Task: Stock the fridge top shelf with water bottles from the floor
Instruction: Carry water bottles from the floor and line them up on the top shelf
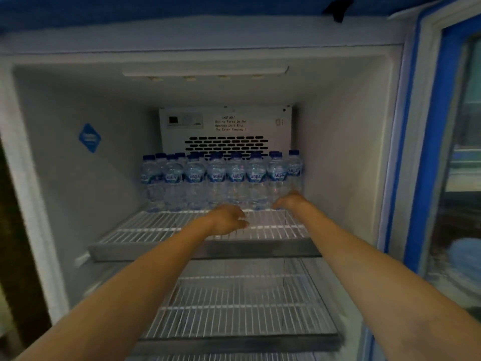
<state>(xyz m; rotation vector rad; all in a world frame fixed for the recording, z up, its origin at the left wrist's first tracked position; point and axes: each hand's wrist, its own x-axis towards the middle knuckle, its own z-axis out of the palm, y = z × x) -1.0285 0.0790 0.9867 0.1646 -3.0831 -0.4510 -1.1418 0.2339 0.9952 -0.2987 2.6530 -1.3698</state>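
clear plastic water bottles with blue caps and blue labels (221, 178) stand upright in close rows at the back of the white wire top shelf (145, 227), in front of the slotted vent panel (226, 144). the front half of that shelf is bare wire.

both arms reach into the fridge. the left hand (229, 218) hangs just over the middle of the top shelf, fingers loosely bent, with nothing in it. the right hand (290, 200) is further in, at the foot of the rightmost bottles, its fingers relaxed and pointing left. it grips nothing i can see, and the blur hides whether it touches a bottle.

this looks like the end of a placing step, with bottles set down and perhaps being nudged into line. the shelf is roughly half filled, so the task is not done.

the next move calls for both hands to come out of the fridge and go down to the floor supply, which is out of view, then bring more bottles up to start a new row just in front of the standing ones, without knocking them over. the lower white wire shelf (234, 308) carries nothing visible.
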